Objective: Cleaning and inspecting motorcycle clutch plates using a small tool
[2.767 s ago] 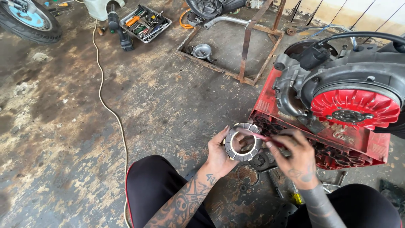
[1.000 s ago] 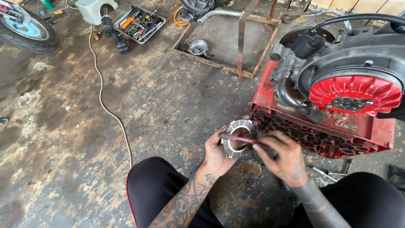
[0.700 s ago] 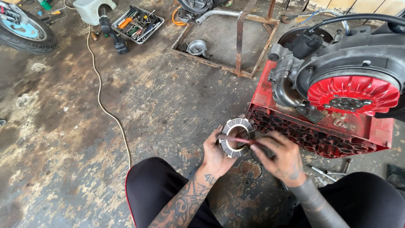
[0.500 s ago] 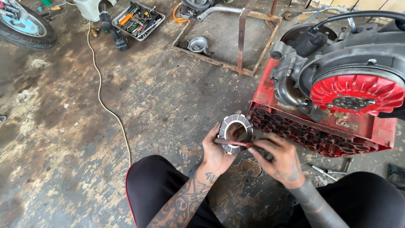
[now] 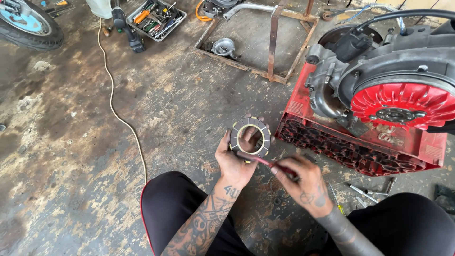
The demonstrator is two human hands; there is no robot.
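Seen from above, over a stained, patchy concrete floor (image 5: pixel 85 156): left hand (image 5: pixel 234 159) curled around a flat dark ring (image 5: pixel 250 137) of segmented pads with a pale inner rim, held upright just in front of the knees. Right hand (image 5: pixel 303 178) pinched on a thin red-handled tool (image 5: pixel 268 162), tip touching the ring's lower edge. Just beyond, a red plastic crate (image 5: pixel 350 147) with honeycomb sides carrying a grey engine (image 5: pixel 379 71) with a ribbed red fan. Farther off: rusty metal frame (image 5: pixel 275 42), open tool tray (image 5: pixel 156 18), pale cord (image 5: pixel 113 95), tyre (image 5: pixel 28 26). Compared with half a second ago, ring turned flatter toward the camera, dark face showing.
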